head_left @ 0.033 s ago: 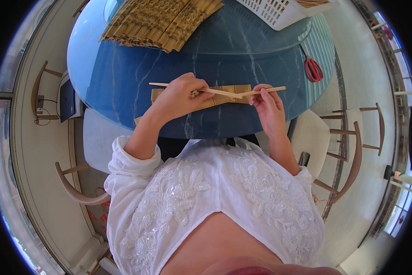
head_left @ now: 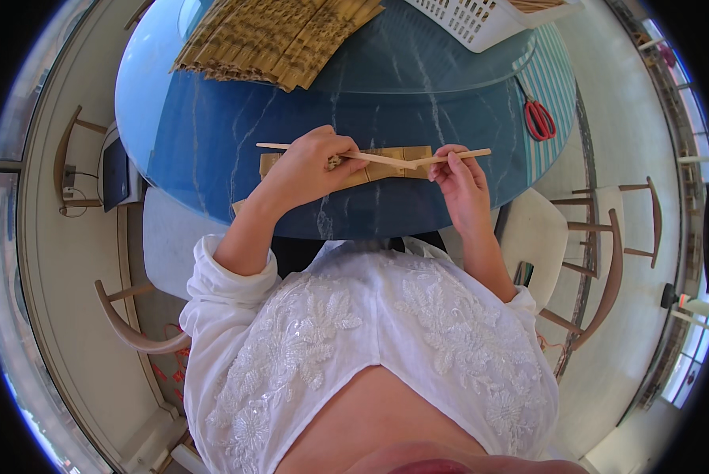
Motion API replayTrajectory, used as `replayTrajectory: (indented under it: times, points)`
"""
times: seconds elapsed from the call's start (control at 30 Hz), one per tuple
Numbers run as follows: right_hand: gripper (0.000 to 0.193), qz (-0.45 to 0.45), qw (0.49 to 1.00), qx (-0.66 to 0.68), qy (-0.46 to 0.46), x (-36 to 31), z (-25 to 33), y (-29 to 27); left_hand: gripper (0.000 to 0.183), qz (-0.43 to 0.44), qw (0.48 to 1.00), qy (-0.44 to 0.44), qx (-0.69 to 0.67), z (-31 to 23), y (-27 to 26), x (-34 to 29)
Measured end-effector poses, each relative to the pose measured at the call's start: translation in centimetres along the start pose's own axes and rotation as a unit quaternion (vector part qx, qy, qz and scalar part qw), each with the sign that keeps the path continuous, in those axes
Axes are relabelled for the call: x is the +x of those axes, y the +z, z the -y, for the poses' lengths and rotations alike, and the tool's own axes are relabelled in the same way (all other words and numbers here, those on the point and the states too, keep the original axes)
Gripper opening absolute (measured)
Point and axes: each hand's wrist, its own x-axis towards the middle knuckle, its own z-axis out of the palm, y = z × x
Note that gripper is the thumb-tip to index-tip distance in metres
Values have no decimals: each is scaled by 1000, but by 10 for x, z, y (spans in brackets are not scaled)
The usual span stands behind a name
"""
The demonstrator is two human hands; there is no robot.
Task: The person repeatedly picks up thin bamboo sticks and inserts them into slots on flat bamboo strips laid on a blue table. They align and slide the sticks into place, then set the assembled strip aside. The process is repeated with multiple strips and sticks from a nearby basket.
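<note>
My left hand (head_left: pixel 307 164) is closed round a pale wooden stick (head_left: pixel 382 161), shaped like a chopstick, whose other end sticks out past the knuckles. A small speckled bit shows at its fingers, too hidden to name. Between thumb and fingers, my right hand (head_left: pixel 461 178) pinches a second pale wooden stick (head_left: pixel 478 153). The two sticks meet at their inner ends at a slight angle. Below them a folded gold-brown paper strip (head_left: pixel 358 178) lies on the blue table, partly covered by my left hand and wrist.
A stack of printed gold-brown paper strips (head_left: pixel 275 39) lies at the back left of the blue marbled table (head_left: pixel 236 110). A white perforated basket (head_left: pixel 481 31) with thin sticks stands at the back right. Red-handled scissors (head_left: pixel 539 120) lie at the right on a striped cloth (head_left: pixel 556 87).
</note>
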Motion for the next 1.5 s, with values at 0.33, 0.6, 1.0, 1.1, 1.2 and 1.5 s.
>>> replayTrajectory:
  times: [0.33, 0.6, 1.0, 1.1, 1.2, 1.5]
  points:
    - [23, -110, 988, 18, -107, 7, 10, 5, 7, -29, 1000, 12, 4, -6, -3, 0]
    - [24, -124, 981, -77, -131, 5, 0, 14, 6, -59, 997, 36, 13, -7, -1, 4]
    - [45, -31, 885, -415, -206, -5, -29, 38, 8, -80, 995, 57, 29, -13, -1, 10]
    - [45, -34, 882, -419, -214, -5, -26, 45, 14, -95, 993, 70, 28, -10, 1, 10]
    - [41, -61, 876, -388, -280, -3, -29, 45, 14, -97, 993, 69, 28, -10, 2, 9]
    - [31, -29, 912, -334, -236, -10, -31, 40, 12, -115, 990, 78, 28, -12, 5, 11]
